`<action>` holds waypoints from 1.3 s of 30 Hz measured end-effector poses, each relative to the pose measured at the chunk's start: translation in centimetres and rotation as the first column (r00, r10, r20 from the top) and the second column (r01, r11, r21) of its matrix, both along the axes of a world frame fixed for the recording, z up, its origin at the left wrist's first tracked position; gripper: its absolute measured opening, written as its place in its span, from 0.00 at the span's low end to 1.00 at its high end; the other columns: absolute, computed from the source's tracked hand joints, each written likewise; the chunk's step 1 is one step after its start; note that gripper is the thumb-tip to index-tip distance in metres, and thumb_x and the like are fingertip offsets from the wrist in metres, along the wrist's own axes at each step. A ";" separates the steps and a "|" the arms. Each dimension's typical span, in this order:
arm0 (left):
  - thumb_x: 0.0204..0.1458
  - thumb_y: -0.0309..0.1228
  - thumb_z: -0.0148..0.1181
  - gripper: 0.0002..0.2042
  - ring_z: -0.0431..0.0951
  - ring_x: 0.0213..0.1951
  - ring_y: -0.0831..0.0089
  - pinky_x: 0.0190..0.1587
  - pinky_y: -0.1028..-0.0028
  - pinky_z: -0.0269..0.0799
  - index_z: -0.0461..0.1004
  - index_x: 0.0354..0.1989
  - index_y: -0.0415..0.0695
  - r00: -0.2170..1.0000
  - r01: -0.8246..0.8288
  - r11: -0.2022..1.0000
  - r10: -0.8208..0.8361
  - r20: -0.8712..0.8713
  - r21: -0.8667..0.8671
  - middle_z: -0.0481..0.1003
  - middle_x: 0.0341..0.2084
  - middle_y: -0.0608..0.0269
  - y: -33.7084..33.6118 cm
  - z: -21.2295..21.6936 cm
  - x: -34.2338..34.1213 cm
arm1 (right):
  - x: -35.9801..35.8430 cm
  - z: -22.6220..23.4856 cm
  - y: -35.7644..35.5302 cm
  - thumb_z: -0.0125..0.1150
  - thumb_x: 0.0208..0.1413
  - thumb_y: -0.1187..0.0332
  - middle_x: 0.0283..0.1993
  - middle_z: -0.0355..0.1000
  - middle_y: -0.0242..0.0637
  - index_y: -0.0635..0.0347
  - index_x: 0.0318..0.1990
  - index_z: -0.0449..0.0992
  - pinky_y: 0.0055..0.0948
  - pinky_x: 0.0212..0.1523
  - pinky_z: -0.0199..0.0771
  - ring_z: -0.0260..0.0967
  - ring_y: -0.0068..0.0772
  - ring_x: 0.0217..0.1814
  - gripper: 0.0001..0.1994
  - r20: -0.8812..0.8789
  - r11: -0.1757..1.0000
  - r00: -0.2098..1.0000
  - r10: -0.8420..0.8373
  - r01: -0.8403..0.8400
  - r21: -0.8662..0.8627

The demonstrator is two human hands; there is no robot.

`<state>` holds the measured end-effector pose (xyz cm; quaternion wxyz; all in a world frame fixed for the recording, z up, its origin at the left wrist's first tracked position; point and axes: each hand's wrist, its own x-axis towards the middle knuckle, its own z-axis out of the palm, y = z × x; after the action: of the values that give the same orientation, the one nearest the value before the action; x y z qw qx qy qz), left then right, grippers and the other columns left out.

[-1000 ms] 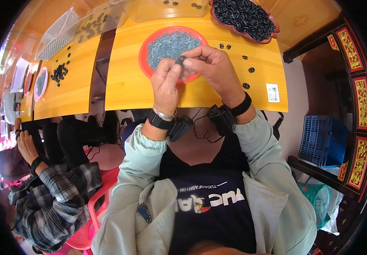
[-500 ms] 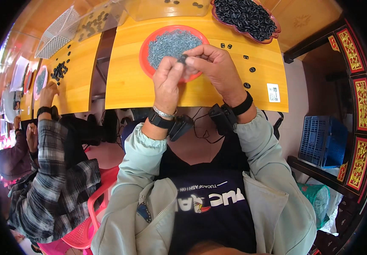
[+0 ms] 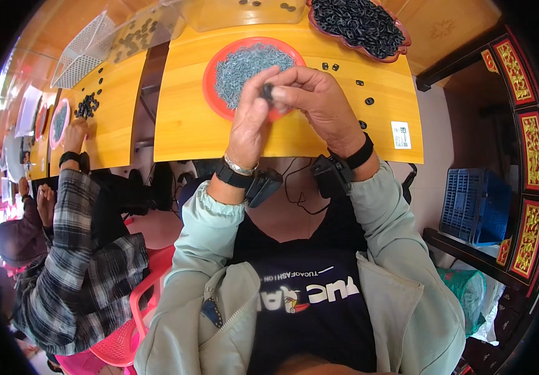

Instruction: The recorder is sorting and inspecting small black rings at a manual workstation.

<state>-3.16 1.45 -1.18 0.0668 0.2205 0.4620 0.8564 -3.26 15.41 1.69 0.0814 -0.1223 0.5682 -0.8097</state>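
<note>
Both my hands are raised together over the near edge of a red plate (image 3: pixel 209 94) heaped with small silvery screws (image 3: pixel 247 70). Between the thumb and forefinger of my right hand (image 3: pixel 322 103) is a small round black plastic part (image 3: pixel 267 93). My left hand (image 3: pixel 249 125) is close beside that part, its fingers stretched upward and its thumb apart from them; its fingertips are blurred. Whether the left fingers touch the part, I cannot tell. Several loose black pieces (image 3: pixel 369 100) lie on the yellow table (image 3: pixel 185 119) to the right of my hands.
A scalloped red dish (image 3: pixel 400 57) full of black parts stands at the back right. A white label (image 3: pixel 401 135) lies near the right front corner. At the back is a clear plastic bin (image 3: pixel 238 17). To my left, a co-worker in a plaid sleeve (image 3: pixel 73 212) reaches to another table.
My left fingers have loosened from their pinch and stretched upward, while my right hand keeps the black part. The co-worker's hand has shifted slightly.
</note>
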 end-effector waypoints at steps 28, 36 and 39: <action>0.55 0.46 0.47 0.23 0.65 0.38 0.75 0.44 0.74 0.61 0.62 0.49 0.38 0.953 -0.300 0.953 0.297 -0.068 -0.037 0.66 0.38 0.62 -0.1 0.5 -0.2 | -0.1 0.0 -1.8 0.56 0.51 0.75 0.32 0.72 0.30 0.65 0.37 0.74 0.17 0.37 0.67 0.67 0.18 0.32 0.07 -0.011 0.997 0.999 -0.037 0.037 -0.068; 0.57 0.29 0.44 0.07 0.68 0.32 0.76 0.39 0.76 0.65 0.64 0.32 0.39 0.866 -0.467 0.852 0.387 -0.318 -0.235 0.68 0.30 0.63 -1.6 -1.6 -0.4 | 0.1 -0.1 -1.6 0.58 0.50 0.76 0.34 0.73 0.30 0.65 0.38 0.75 0.16 0.38 0.68 0.68 0.17 0.35 0.08 -0.073 0.996 0.994 -0.085 0.084 -0.019; 0.57 0.28 0.44 0.07 0.68 0.30 0.78 0.37 0.78 0.66 0.65 0.32 0.38 0.860 -0.488 0.838 0.415 -0.296 -0.245 0.68 0.27 0.65 -1.4 -1.4 -0.1 | 0.2 0.2 -1.7 0.58 0.50 0.76 0.35 0.73 0.31 0.65 0.38 0.75 0.17 0.39 0.68 0.68 0.17 0.36 0.08 -0.099 0.991 0.990 -0.101 0.108 0.072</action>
<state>-3.26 0.10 -2.54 -0.1587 0.1890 0.6347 0.7323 -3.02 13.73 1.86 0.0164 -0.1274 0.6080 -0.7835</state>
